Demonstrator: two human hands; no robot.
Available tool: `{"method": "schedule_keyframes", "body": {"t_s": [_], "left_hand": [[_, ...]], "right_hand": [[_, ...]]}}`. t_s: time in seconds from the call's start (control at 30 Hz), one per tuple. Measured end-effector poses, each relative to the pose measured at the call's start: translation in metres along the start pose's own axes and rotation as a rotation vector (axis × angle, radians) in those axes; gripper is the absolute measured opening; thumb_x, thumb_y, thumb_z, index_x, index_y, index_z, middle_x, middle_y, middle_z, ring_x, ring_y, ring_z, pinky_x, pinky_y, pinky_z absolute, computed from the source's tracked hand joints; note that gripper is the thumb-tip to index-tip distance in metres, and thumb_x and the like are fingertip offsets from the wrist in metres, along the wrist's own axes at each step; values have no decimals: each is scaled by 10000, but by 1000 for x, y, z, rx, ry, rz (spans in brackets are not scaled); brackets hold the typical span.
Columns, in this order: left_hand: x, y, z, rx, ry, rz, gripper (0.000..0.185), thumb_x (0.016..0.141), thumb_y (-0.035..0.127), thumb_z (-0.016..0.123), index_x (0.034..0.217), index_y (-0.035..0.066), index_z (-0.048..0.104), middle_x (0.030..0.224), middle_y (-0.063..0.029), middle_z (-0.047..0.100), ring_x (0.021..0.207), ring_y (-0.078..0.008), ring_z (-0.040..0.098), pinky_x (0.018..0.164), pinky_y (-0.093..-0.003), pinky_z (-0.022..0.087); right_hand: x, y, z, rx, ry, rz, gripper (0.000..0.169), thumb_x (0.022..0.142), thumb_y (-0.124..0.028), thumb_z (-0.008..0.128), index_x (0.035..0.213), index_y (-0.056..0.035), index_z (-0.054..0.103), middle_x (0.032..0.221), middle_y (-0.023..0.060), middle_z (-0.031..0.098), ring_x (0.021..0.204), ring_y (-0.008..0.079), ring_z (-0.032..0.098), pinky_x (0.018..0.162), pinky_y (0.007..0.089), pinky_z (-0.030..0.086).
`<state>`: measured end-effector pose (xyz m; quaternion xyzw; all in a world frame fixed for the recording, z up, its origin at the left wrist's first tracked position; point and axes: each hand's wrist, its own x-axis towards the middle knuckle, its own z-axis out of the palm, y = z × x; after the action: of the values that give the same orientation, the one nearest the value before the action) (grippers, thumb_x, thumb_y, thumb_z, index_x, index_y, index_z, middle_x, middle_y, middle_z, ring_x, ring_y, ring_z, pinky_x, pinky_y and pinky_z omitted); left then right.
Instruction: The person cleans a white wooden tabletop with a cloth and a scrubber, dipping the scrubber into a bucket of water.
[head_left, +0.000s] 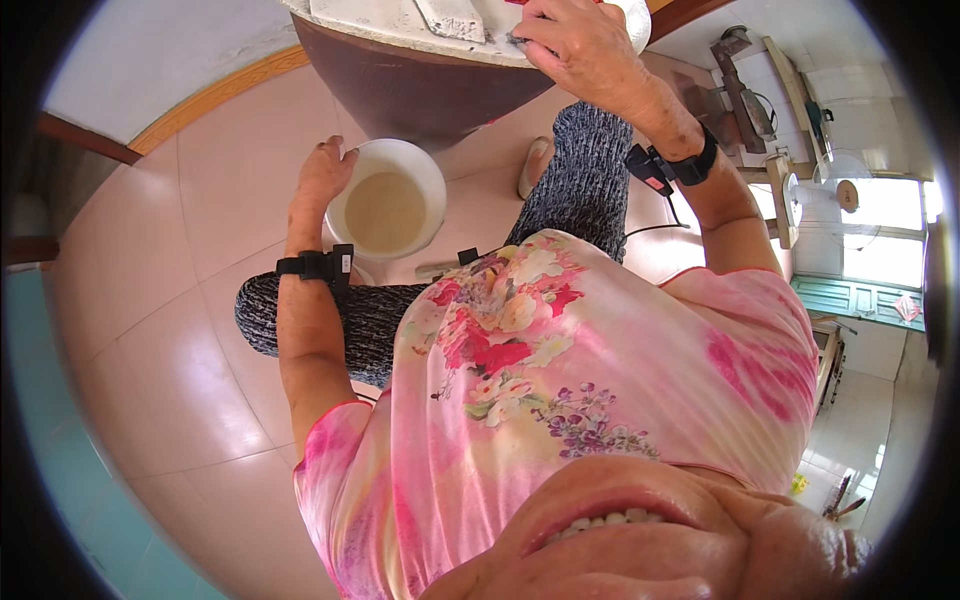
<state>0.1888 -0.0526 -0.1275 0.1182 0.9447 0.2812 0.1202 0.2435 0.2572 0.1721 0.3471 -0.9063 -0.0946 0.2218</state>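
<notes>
My left hand (328, 169) grips the rim of a white bucket (439, 202) at the left, its thumb by the rim's edge. Cloudy beige liquid (385, 214) lies inside the bucket, which is beside a dark brown rounded base (420, 82). My right hand (581, 52) is over the worn white top (506, 54) of that base, with curled fingers at its edge near a small dark thing (516, 39). Whether the fingers hold it is unclear. Something red shows partly above this hand at the picture's top edge. A flat whitish piece (454, 19) lies on the top.
Pink floor tiles (142, 360) surround my legs. A wall with an orange patterned skirting (217, 97) stands at the upper left. At the right are a wooden frame (799, 97), a fan (847, 196) and a window. A dark cable (652, 229) hangs from my right wrist strap.
</notes>
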Motion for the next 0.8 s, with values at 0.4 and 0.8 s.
{"method": "schedule_keyframes", "body": {"t_s": [0.4,0.8], "left_hand": [[-13,-6,11,61,-43,18,543,936,375,540,1316,-13,530,1251,-309,585,1147,-444,582,975,-483,483],[-1,20,5,68,-114,10,521,902,324,597,1289,-22,548,1198,-321,609,1141,-455,585,988,-488,468]], "right_hand": [[12,1,28,156,140,-84,114,819,-147,675,931,-160,661,1011,6,568,933,241,515,774,419,359],[5,16,39,195,63,2,93,847,-185,652,907,-193,723,1098,-20,551,990,210,487,810,426,339]]}}
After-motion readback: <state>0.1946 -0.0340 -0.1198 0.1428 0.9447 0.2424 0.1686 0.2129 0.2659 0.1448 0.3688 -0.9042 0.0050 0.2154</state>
